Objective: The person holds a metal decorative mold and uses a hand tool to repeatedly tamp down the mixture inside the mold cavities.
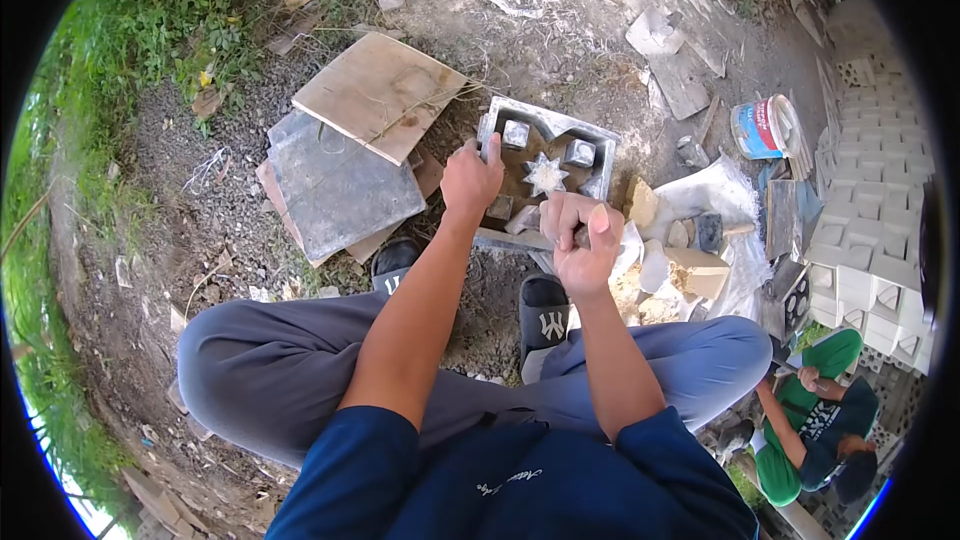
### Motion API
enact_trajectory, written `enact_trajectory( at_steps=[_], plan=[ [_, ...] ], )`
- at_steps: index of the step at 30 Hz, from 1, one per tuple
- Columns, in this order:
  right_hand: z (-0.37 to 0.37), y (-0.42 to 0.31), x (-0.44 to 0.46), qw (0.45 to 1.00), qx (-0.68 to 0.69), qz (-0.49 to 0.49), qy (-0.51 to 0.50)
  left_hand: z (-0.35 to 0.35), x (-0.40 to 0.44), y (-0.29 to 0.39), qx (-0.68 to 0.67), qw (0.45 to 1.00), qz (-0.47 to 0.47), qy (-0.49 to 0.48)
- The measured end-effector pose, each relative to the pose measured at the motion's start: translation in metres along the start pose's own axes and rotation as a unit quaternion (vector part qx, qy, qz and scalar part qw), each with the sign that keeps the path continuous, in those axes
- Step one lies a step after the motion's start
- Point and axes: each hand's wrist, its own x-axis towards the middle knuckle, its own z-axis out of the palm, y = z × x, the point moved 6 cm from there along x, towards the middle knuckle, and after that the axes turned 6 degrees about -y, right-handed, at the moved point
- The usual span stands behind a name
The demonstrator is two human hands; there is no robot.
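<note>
A square grey mould (pixel 552 117) lies on the ground in front of my feet, with a star-shaped block (pixel 546 174) at its centre and smaller blocks near its corners. My left hand (pixel 472 178) is at the mould's left side, its fingers curled against the edge and the thumb pointing up. Over the mould's lower right part, my right hand (pixel 585 240) is closed with its fingers curled around something small and dark that I cannot make out.
Left of the mould lie a wooden board (pixel 380 95) and grey slabs (pixel 345 190). A paint bucket (pixel 762 128), a white sack (pixel 715 190) and stacked pale blocks (pixel 875 210) are at the right. A person (pixel 815 430) sits at lower right.
</note>
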Motion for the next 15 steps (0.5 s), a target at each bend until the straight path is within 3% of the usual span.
enact_trajectory(
  at_steps=[4,8,12,14,15],
  plan=[
    [0.006,-0.033,0.01,0.998,0.022,-0.063,0.008,0.002,0.001,0.002,0.005,1.0,-0.001,-0.005],
    [0.006,-0.048,0.014,0.998,-0.044,-0.049,0.016,0.001,0.001,0.0,0.008,1.0,-0.002,-0.005],
    [-0.002,-0.007,0.012,0.997,-0.08,-0.01,0.013,-0.001,-0.001,0.003,0.003,1.0,-0.002,-0.009],
    [-0.022,0.021,0.003,0.966,-0.18,-0.066,0.171,0.002,-0.001,0.0,-0.001,1.0,0.004,-0.013],
    [-0.028,0.028,0.01,0.993,0.007,-0.017,0.119,0.002,0.001,0.001,-0.004,1.0,0.008,-0.015]
  ],
)
